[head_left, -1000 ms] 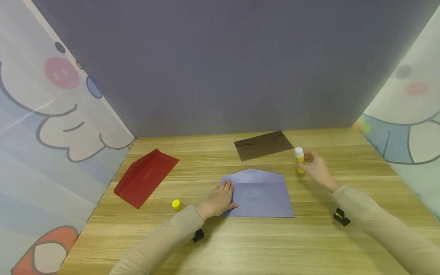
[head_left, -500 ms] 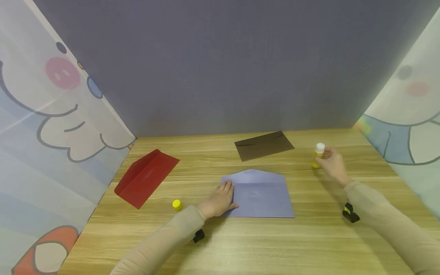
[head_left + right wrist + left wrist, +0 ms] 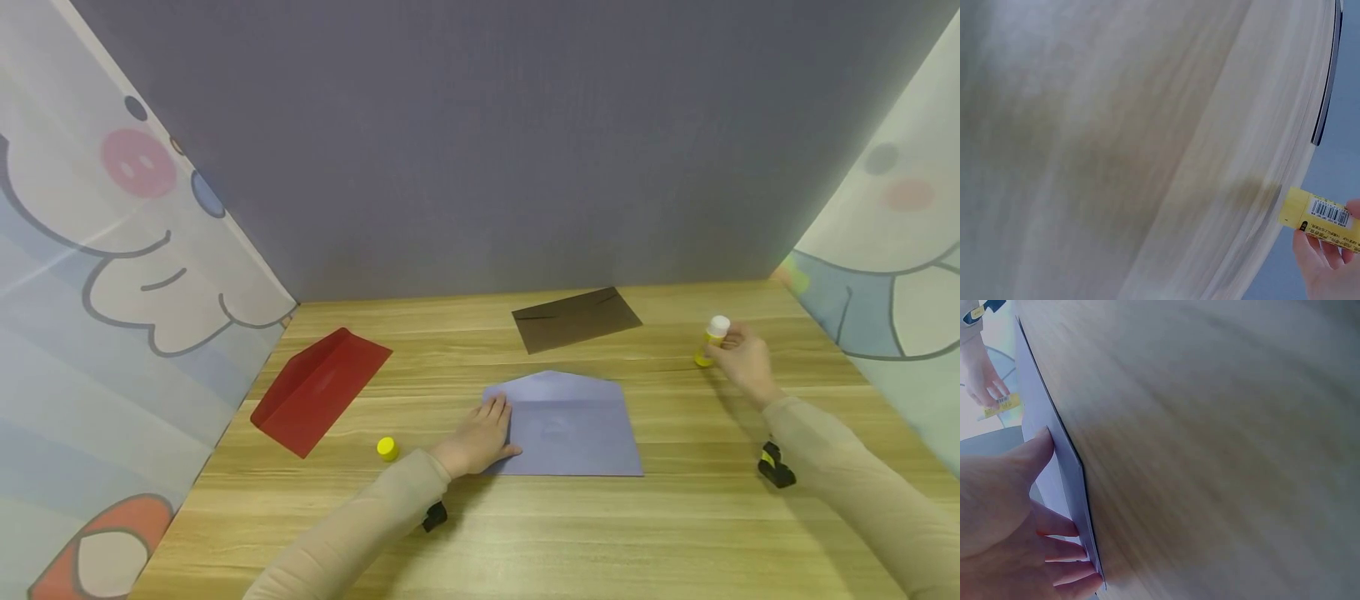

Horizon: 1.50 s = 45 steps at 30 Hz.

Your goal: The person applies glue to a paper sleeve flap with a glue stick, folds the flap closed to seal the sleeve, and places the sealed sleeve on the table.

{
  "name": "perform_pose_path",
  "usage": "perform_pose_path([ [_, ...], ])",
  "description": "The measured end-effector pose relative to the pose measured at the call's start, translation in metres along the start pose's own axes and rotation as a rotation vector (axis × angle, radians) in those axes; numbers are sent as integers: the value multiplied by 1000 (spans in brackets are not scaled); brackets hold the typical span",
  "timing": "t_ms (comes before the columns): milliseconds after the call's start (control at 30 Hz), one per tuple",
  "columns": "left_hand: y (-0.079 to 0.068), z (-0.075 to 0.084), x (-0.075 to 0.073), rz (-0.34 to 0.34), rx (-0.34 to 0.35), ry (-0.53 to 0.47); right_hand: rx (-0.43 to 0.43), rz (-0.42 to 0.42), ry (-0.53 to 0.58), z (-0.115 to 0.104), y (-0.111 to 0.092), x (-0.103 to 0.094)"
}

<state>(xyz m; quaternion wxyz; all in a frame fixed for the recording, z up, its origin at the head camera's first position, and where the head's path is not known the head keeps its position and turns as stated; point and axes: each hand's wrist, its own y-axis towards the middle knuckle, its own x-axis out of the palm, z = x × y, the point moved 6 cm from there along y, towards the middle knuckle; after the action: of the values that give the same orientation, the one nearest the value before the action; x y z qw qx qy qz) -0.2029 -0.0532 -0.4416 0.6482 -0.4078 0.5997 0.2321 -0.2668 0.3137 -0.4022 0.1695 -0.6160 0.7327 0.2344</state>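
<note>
Wood-grain counter [image 3: 570, 537]: left hand [image 3: 480, 437] rested, fingers extended, on lilac envelope [image 3: 573, 435]; yellow cap [image 3: 387, 449] lay left of it. Right hand [image 3: 744, 362] pinched glue stick [image 3: 714, 337].

Head view: above the near side of the lavender envelope [image 3: 577, 437], facing forward and down; farthest off.
Left-wrist view: low, close beside the envelope, tipped sideways, facing across it.
Right-wrist view: low, right of the envelope, tipped sideways, near the glue stick [image 3: 1319, 217].
Shared by all three: wooden tabletop [image 3: 555, 533], glue stick, right hand [image 3: 742, 364].

beige sleeves [image 3: 855, 479], black wrist cameras [image 3: 777, 468]
</note>
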Motion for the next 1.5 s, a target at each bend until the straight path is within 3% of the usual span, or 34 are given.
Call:
perform_pose_path([
  [600,-1,1,-1,3,-3,-22,34,-55,36,4,-3,3],
  [1067,-1,1,0,9,-4,-6,-19,-51,-44,1,-8,1],
  [1500,1,0,-1,25,6,-7,-51,71,-39,-8,-12,-15],
])
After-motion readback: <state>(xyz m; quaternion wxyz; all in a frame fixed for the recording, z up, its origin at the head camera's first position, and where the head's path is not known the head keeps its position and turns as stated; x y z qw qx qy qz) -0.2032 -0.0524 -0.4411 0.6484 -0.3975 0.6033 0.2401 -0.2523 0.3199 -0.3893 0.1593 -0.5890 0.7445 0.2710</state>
